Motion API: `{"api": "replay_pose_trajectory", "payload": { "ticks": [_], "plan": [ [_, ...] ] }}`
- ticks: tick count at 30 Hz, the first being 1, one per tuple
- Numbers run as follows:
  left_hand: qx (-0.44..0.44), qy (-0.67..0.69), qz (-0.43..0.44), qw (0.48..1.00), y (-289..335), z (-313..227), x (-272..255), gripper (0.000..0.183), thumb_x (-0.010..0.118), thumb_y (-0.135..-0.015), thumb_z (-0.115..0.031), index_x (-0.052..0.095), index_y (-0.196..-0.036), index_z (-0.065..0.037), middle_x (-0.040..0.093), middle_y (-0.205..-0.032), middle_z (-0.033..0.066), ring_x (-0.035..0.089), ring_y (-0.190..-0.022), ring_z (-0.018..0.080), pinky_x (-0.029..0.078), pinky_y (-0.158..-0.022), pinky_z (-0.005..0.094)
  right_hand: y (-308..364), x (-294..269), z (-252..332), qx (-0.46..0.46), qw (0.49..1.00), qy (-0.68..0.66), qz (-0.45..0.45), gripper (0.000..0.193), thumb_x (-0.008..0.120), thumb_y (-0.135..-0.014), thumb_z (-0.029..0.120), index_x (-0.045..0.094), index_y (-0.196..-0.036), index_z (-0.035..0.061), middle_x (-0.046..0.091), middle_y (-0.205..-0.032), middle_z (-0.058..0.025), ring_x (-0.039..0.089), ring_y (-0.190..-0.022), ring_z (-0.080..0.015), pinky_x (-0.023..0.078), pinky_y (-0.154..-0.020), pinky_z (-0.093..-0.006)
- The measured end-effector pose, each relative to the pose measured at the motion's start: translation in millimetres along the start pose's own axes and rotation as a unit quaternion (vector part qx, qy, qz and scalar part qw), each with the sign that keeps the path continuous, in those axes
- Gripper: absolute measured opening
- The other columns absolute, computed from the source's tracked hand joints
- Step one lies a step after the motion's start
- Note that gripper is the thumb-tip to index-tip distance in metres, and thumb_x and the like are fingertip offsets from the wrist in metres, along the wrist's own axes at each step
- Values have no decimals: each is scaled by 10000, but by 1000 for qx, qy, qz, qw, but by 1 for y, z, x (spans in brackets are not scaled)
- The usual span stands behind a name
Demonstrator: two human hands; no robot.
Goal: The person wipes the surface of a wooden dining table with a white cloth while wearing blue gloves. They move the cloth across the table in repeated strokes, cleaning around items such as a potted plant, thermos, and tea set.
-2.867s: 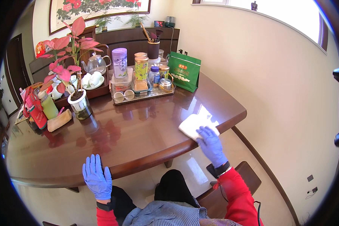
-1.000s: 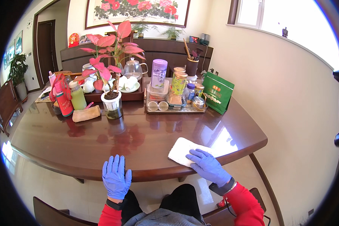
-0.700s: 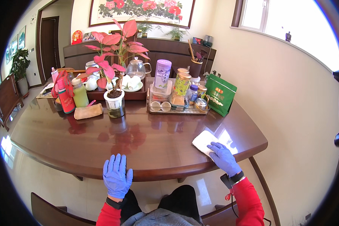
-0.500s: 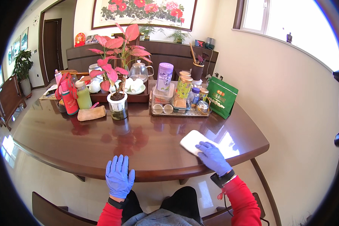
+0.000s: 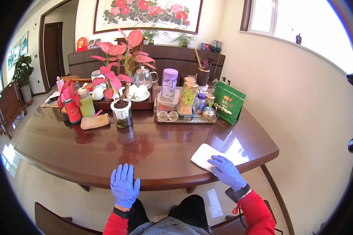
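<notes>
White cloth (image 5: 203, 156) is pressed flat on the worktop (image 5: 164, 150) by the right hand (image 5: 226, 171), whether also gripped cannot be told, while the left hand (image 5: 124, 186) is laid open at the edge, apparently for support.

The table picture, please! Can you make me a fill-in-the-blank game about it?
1. The person's right hand has its fingers on a cloth that is coloured ____.
2. The other hand, which rests at the near edge of the table, is the ____ one.
3. The leaves of the big plant in the white pot are ____.
4. The bag beside the tray is ____.

Missing words: white; left; pink; green.
</notes>
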State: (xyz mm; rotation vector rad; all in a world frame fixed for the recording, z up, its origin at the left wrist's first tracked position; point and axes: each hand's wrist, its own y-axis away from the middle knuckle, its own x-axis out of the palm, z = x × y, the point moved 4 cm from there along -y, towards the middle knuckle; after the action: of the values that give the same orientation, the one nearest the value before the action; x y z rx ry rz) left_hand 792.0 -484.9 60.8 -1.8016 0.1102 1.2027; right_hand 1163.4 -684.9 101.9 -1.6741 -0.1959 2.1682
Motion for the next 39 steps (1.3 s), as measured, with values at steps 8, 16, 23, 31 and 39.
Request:
{"api": "replay_pose_trajectory", "payload": {
  "ticks": [8,16,23,31,39],
  "plan": [
    [8,-12,-12,1000,0,0,-1,595,635,-990,-375,600,-1491,-55,616,-1483,188,549,-1395,393,361,-1212,548,-42,26,10,-3,1000,-4,0,409,622,-1015,263,682,-1400,141,623,-1493,-146,552,-1396,-387,438,-1183,-465],
    [9,-15,-11,1000,1,0,0,594,630,-997,-377,595,-1498,-58,617,-1477,187,548,-1397,392,364,-1209,551,-12,35,72,-99,994,-14,34,427,642,-1030,258,650,-1438,130,609,-1509,-160,527,-1426,-384,412,-1205,-484],
    [12,-18,-26,999,1,-1,-1,591,635,-997,-370,598,-1495,-55,621,-1472,186,549,-1397,392,372,-1206,543,1,10,17,-28,1000,-7,12,418,686,-982,207,697,-1393,133,641,-1471,-144,576,-1369,-384,463,-1162,-469],
    [3,5,-18,1000,-1,-2,-5,556,615,-1015,-347,605,-1478,-39,611,-1481,208,535,-1402,418,364,-1214,543,-25,23,34,-15,1000,-7,-4,399,648,-1010,237,687,-1394,133,634,-1482,-140,549,-1398,-386,437,-1186,-466],
    [10,-23,-22,999,0,-1,-1,589,641,-1000,-372,596,-1501,-64,617,-1487,171,550,-1401,385,385,-1203,524,-4,21,69,-115,993,-29,9,414,687,-982,181,676,-1392,132,644,-1449,-155,571,-1367,-402,461,-1163,-468]
  ]
}}
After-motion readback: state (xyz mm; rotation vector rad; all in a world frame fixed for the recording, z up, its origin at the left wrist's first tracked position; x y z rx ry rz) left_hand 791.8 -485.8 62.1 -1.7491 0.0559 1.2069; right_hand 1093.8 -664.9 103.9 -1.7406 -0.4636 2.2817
